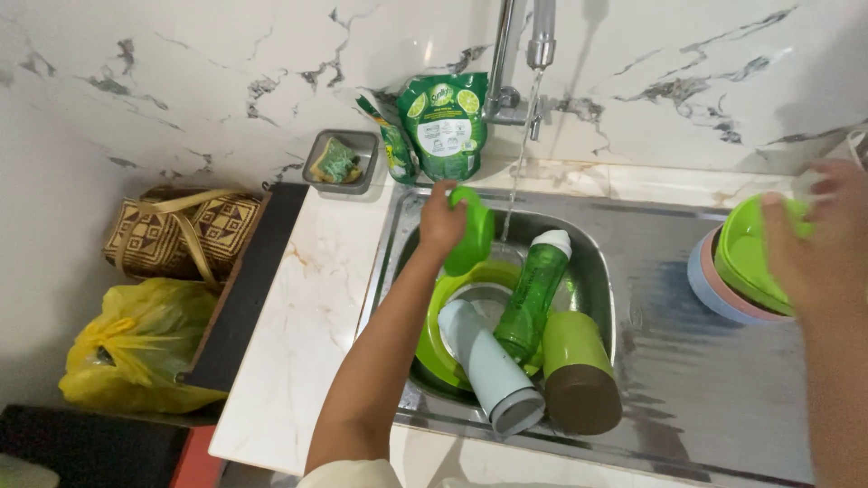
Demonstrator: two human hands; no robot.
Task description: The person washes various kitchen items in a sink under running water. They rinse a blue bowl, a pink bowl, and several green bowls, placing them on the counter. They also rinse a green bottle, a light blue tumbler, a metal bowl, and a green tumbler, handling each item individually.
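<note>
My left hand [440, 223] grips a small green cup [470, 235] over the steel sink [592, 244], just left of the thin stream of water [517, 181] falling from the tap [541, 36]. My right hand [818, 239] rests on a green bowl [750, 258] that tops a stack with a pink bowl and a pale blue bowl [710, 289] on the drainboard. Inside the basin lie a clear green bottle [533, 294], a pale blue tumbler [493, 366], a green tumbler with a brown base [579, 370] and a green plate [434, 334].
Two green soap pouches [443, 122] lean on the marble wall behind the sink. A grey tray holding a green sponge [339, 163] sits left of them. Beside the counter are a woven bag [181, 230] and a yellow plastic bag [136, 343].
</note>
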